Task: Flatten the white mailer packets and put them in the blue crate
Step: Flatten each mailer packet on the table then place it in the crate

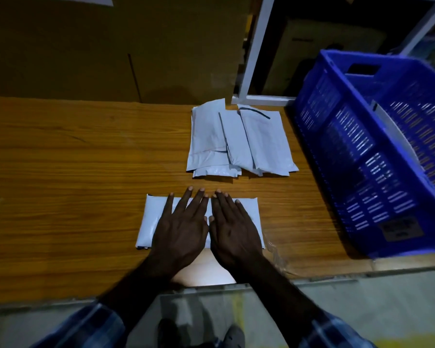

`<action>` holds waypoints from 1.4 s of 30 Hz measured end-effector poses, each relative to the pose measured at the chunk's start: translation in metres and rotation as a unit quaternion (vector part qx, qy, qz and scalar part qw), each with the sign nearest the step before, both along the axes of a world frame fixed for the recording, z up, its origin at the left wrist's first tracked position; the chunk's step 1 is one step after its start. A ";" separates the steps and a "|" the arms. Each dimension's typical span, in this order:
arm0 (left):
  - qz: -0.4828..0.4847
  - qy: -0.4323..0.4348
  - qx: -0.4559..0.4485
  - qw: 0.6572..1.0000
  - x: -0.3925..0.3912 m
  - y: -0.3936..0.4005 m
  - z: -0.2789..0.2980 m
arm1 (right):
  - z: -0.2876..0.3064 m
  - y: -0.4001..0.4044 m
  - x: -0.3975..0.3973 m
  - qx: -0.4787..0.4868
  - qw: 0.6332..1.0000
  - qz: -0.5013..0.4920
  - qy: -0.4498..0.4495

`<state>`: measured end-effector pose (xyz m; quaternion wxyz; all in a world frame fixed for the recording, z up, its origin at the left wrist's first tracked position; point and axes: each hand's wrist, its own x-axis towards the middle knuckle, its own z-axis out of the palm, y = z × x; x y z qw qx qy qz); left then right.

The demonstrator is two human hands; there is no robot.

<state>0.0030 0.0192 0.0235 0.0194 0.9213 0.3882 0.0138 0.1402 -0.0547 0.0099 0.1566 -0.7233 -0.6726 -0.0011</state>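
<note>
No legible text found. Dark label point(402, 231) on near wall of blue crate point(337, 136) blurred, unreadable. Dark mark on topmost white mailer packet point(264, 136) undecipherable.

On the table point(60, 159), one mailer packet point(152, 222) lies at the near edge under the left hand point(183, 229) and right hand point(232, 234) side by side, a pile of packets point(236, 141) behind it, the crate point(377, 156) to their right.
</note>
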 end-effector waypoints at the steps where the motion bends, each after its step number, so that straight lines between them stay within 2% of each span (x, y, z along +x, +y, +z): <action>1: -0.002 0.001 0.000 1.000 0.000 0.001 0.001 | 0.001 0.001 0.000 0.000 1.000 0.000 -0.003; 6: 0.000 -0.017 -0.009 1.000 -0.010 0.005 0.001 | 0.005 -0.006 0.017 -0.037 0.999 -0.031 -0.021; 11: 0.108 -0.077 -0.076 0.988 -0.060 0.018 -0.007 | 0.008 -0.018 0.037 -0.092 0.994 -0.065 -0.001; 14: 0.132 -0.080 -0.098 0.983 -0.078 0.018 -0.003 | 0.015 -0.020 0.033 -0.095 0.991 -0.091 -0.020; 16: 0.122 -0.093 -0.066 0.986 -0.068 0.015 0.005 | 0.023 -0.017 0.022 -0.077 0.994 -0.076 -0.022; 20: 0.021 -0.088 -0.031 0.995 -0.022 0.001 0.014 | 0.020 0.000 -0.013 -0.067 0.997 0.025 0.006; 24: -0.011 -0.051 -0.037 0.998 -0.018 -0.001 0.002 | 0.008 -0.005 -0.008 -0.057 0.998 0.002 0.010; 27: 0.005 -0.056 -0.052 0.997 -0.036 0.004 -0.001 | 0.009 -0.012 0.003 -0.061 0.998 -0.018 -0.001; 31: 0.071 -0.087 -0.089 0.990 -0.073 0.014 -0.008 | 0.013 -0.032 0.043 -0.132 0.986 -0.098 0.029; 33: 0.086 -0.096 -0.094 0.987 -0.085 0.016 -0.008 | 0.019 -0.040 0.055 -0.166 0.980 -0.110 0.026; 35: 0.095 -0.130 -0.120 0.980 -0.090 0.016 -0.001 | 0.027 -0.043 0.057 -0.159 0.980 -0.114 0.021; 37: 0.055 -0.145 -0.125 0.980 -0.093 0.013 0.007 | 0.034 -0.050 0.055 -0.136 0.988 -0.075 0.023; 40: -0.077 -0.111 -0.069 0.988 -0.100 0.006 0.009 | 0.032 -0.061 0.046 -0.131 0.990 0.034 0.028; 42: -0.109 -0.094 -0.066 0.987 -0.103 0.010 0.005 | 0.024 -0.066 0.040 -0.103 0.993 0.061 0.009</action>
